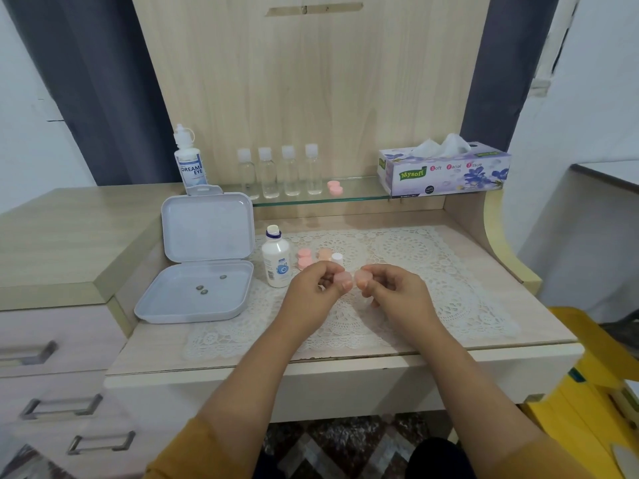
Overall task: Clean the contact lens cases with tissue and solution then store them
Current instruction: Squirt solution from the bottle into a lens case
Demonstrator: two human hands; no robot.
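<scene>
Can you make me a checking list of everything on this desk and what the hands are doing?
Surface: wooden desk under a lace mat.
Job's things: uncapped solution bottle; pink lens cases behind the hands; tissue box on the glass shelf; open storage box.
Clutter: four clear bottles; Dream Eye bottle.
Grippers: left hand and right hand each pinch a pink piece.
Cables: nothing seen.
Surroundings: drawers, curtain.

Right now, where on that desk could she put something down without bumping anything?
The lace mat is bare right of her right hand, and along its front edge. It is crowded between the open box, solution bottle and pink cases.
</scene>
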